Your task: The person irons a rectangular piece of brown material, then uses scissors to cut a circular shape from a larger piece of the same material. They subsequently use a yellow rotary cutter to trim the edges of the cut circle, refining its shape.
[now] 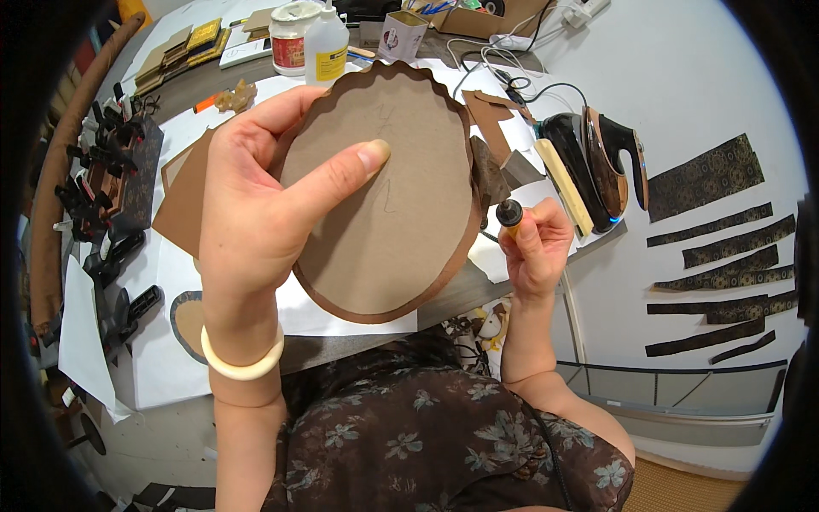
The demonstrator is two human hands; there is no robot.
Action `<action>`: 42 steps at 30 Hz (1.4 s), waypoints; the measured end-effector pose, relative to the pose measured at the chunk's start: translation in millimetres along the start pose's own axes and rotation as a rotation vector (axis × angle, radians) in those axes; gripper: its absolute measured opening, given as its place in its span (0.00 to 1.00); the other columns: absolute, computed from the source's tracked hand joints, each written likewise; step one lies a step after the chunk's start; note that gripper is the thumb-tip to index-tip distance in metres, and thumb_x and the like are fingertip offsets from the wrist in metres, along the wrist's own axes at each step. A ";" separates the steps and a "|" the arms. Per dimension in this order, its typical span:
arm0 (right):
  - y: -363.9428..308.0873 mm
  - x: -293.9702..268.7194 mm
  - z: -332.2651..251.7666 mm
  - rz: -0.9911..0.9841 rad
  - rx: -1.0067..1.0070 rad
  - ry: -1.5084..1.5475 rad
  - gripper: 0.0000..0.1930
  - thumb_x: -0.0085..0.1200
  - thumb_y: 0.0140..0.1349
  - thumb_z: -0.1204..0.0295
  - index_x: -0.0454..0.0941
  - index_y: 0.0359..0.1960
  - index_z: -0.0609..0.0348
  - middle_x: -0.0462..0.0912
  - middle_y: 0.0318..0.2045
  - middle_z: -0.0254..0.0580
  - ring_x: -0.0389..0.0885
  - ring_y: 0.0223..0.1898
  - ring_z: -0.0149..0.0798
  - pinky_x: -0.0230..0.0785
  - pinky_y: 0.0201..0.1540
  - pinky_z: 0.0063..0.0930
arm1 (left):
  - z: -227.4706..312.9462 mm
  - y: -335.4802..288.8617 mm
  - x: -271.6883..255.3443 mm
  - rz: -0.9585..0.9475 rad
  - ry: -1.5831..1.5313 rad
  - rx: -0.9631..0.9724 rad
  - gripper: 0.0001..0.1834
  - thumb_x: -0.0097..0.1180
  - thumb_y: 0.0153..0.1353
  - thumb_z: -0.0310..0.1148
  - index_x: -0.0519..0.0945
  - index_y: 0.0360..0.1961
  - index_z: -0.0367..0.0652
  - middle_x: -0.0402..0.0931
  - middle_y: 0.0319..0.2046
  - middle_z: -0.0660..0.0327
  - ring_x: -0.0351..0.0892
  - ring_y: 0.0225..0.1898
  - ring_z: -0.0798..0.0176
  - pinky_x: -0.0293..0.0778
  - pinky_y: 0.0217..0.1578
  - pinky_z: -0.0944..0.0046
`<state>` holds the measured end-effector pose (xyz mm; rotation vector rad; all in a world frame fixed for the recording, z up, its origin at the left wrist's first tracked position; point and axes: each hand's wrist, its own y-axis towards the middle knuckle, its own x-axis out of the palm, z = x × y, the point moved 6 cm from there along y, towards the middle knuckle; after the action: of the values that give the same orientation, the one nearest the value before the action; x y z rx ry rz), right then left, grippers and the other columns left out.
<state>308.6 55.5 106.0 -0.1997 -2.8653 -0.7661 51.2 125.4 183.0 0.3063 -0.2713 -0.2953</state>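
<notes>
My left hand [264, 196] grips an oval board [401, 230] from its left side, thumb lying across its grey-brown face. Brown material wraps the board's rim, wavy at the top and smooth along the bottom; faint pencil marks show on the face. To the right of the board, my right hand [539, 247] is closed around a short tool with a black rounded end and a yellowish handle [510, 215]. A dark brown flat piece [490, 171] sits between that tool and the board's edge; whether it belongs to the tool I cannot tell.
A black and bronze iron [601, 162] stands at the right beside a pale wooden strip [563, 188]. Behind the board are a clear bottle [327, 47] and a white jar [290, 38]. Black clamps [102, 171] crowd the left; patterned fabric strips [725, 247] lie far right.
</notes>
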 end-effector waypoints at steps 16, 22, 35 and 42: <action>1.3 2.1 4.3 -0.006 0.098 0.175 0.11 0.58 0.65 0.69 0.68 0.29 0.57 0.82 0.29 0.43 0.68 0.20 0.23 0.55 0.20 0.13 | 0.0 -1.3 4.6 -0.011 -0.021 -0.037 0.13 0.65 0.53 0.24 0.80 0.40 0.31 0.82 0.35 0.61 0.79 0.35 0.73 0.75 0.39 0.73; 1.2 -5.5 -2.8 0.002 0.055 0.081 0.12 0.60 0.63 0.70 0.68 0.27 0.58 0.82 0.28 0.43 0.68 0.19 0.22 0.55 0.19 0.13 | -1.8 -1.2 4.8 -0.008 0.019 -0.041 0.13 0.66 0.52 0.24 0.80 0.40 0.31 0.82 0.34 0.61 0.79 0.34 0.73 0.75 0.38 0.73; 8.4 -8.2 -7.9 0.008 0.038 0.036 0.09 0.60 0.63 0.71 0.72 0.30 0.59 0.79 0.24 0.37 0.69 0.20 0.21 0.54 0.19 0.13 | -0.7 -1.3 5.1 -0.051 0.015 -0.079 0.14 0.66 0.52 0.24 0.80 0.39 0.32 0.82 0.34 0.61 0.79 0.34 0.74 0.75 0.38 0.73; 13.0 -6.8 -18.0 -0.018 0.014 -0.026 0.10 0.58 0.64 0.70 0.70 0.29 0.58 0.76 0.22 0.34 0.63 0.17 0.21 0.50 0.18 0.14 | -1.7 -1.3 5.7 -0.068 -0.002 -0.072 0.14 0.66 0.53 0.24 0.80 0.41 0.32 0.82 0.35 0.61 0.79 0.35 0.73 0.75 0.39 0.73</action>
<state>319.8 57.1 126.3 -0.1837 -2.9004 -0.7518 56.7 122.8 182.2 0.2450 -0.2524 -0.3719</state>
